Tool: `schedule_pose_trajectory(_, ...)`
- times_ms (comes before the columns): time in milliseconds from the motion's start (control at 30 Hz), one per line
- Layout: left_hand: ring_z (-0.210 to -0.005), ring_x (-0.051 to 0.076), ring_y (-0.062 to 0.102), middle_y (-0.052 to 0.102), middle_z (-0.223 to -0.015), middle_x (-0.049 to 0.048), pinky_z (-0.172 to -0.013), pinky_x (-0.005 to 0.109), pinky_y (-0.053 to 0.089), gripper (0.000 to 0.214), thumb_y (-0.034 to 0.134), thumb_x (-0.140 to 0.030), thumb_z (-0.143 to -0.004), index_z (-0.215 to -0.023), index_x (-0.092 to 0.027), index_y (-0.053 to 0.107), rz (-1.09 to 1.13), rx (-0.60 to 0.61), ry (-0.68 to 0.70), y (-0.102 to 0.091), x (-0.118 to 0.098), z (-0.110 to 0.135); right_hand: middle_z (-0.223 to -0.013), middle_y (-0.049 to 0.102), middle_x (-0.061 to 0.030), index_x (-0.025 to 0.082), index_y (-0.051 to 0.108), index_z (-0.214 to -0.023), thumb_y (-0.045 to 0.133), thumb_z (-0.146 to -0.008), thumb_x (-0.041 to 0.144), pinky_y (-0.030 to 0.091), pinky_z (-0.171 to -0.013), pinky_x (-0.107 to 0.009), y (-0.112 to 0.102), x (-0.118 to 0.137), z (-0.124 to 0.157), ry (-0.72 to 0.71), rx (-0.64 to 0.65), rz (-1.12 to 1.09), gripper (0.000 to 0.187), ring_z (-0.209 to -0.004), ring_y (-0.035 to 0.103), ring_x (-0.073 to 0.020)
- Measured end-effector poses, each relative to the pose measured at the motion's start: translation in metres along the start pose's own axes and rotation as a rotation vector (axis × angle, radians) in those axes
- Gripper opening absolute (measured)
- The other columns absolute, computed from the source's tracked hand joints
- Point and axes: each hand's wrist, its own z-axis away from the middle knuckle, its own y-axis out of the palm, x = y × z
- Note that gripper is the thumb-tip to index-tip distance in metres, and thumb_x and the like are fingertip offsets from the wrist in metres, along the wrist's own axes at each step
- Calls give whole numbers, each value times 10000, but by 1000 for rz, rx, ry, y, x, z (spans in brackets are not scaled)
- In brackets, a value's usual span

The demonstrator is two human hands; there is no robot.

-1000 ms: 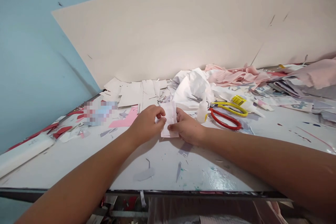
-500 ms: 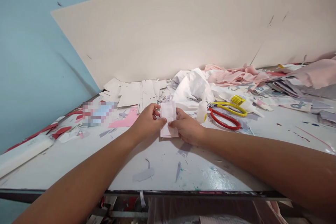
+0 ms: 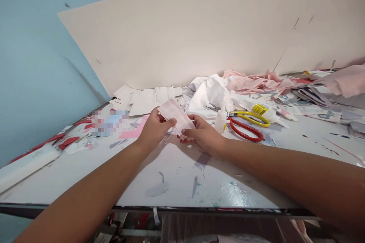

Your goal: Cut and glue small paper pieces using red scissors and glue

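Between my two hands I hold a small pale pink rectangular piece [image 3: 177,117], tilted with its upper end to the left. Whether it is fabric or paper I cannot tell. My left hand [image 3: 155,129] pinches its left edge, thumb on top. At its lower right end, my right hand [image 3: 203,134] grips it with the thumb across the face; the fingers beneath are partly hidden. Just right of my right hand stand a small white squeeze bottle [image 3: 220,121] and scissors with red and yellow handles [image 3: 246,133].
White card pieces [image 3: 142,101] lie at the back left. Crumpled white cloth [image 3: 209,93] and pink cloth [image 3: 256,83] are heaped behind the scissors. A white roll [image 3: 31,165] lies at the left edge. Scraps dot the white table [image 3: 128,186], and a pale board [image 3: 199,34] rises behind it.
The pale pink piece has turned from upright to slanted, its top now leaning left. My left hand has shifted slightly up along it. The right hand keeps its grip near the lower end.
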Motion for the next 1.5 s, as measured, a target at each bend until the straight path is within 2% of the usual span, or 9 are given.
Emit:
schedule_pose_trajectory(100, -635, 124, 557, 589, -792, 16, -552, 248, 429, 461, 704, -314, -587, -978, -186, 496, 74, -40, 1, -3, 3, -5, -766, 572, 12, 193, 479, -848, 627, -619, 160, 513, -681, -322, -3, 0, -5, -49, -77, -27, 274, -630, 591, -114)
schedule_pose_trajectory(233, -644, 105, 548, 578, -787, 2, -558, 230, 410, 387, 680, -331, -605, -932, -192, 528, 187, 59, -30, -9, 1, -9, -693, 543, 39, 199, 493, -786, 580, -614, 144, 513, -651, -302, -9, -5, -11, -88, -156, -43, 201, -608, 547, -93)
schedule_pose_trajectory(400, -613, 117, 557, 594, -753, 0, -554, 246, 433, 475, 718, -362, -549, -951, -191, 532, 5, 32, 3, -12, -3, -8, -695, 537, 48, 211, 521, -769, 554, -625, 166, 503, -639, -280, -13, -10, -12, -133, -189, -30, 155, -622, 528, -92)
schedule_pose_trajectory(500, -606, 129, 570, 602, -760, 2, -557, 269, 464, 547, 737, -354, -529, -1001, -207, 502, -103, 57, -1, -9, 0, -4, -694, 542, 48, 217, 507, -797, 585, -634, 192, 506, -635, -295, -12, -9, -9, -129, -189, -31, 182, -617, 547, -102)
schedule_pose_trajectory(667, -578, 116, 563, 587, -759, 2, -550, 275, 485, 457, 696, -376, -590, -965, -215, 490, -152, 81, -27, -4, 3, 1, -729, 576, 37, 222, 462, -851, 696, -572, 192, 519, -653, -334, -9, -6, -7, -101, -157, -46, 365, -648, 597, -134)
schedule_pose_trajectory(967, -512, 111, 527, 576, -674, -11, -427, 216, 421, 389, 657, -365, -635, -955, -231, 482, -182, -17, -72, 5, -2, 11, -714, 586, 29, 210, 459, -877, 755, -525, 176, 529, -637, -310, -9, -5, -6, -99, -157, -17, 460, -643, 601, -131)
schedule_pose_trajectory(1200, -551, 122, 528, 559, -717, 5, -483, 242, 426, 531, 647, -440, -632, -1074, -235, 437, -226, 12, -80, 3, 2, 9, -756, 600, 9, 219, 456, -909, 732, -556, 175, 531, -674, -341, -9, -5, -6, -86, -165, -6, 450, -676, 617, -153)
schedule_pose_trajectory(1333, -668, 141, 529, 533, -897, 38, -532, 243, 416, 686, 710, -471, -530, -1118, -263, 427, -388, -61, 1, 5, -3, 13, -753, 600, 10, 222, 452, -907, 731, -564, 193, 525, -689, -329, -8, -5, -6, -91, -162, 6, 443, -686, 615, -148)
schedule_pose_trajectory(1500, -725, 146, 507, 509, -902, 20, -564, 240, 406, 636, 712, -404, -542, -1099, -264, 438, -472, -128, 74, 9, -3, 16, -718, 603, 16, 228, 466, -897, 701, -605, 294, 498, -605, -312, -9, -6, -6, -81, -173, 40, 380, -635, 602, -152)
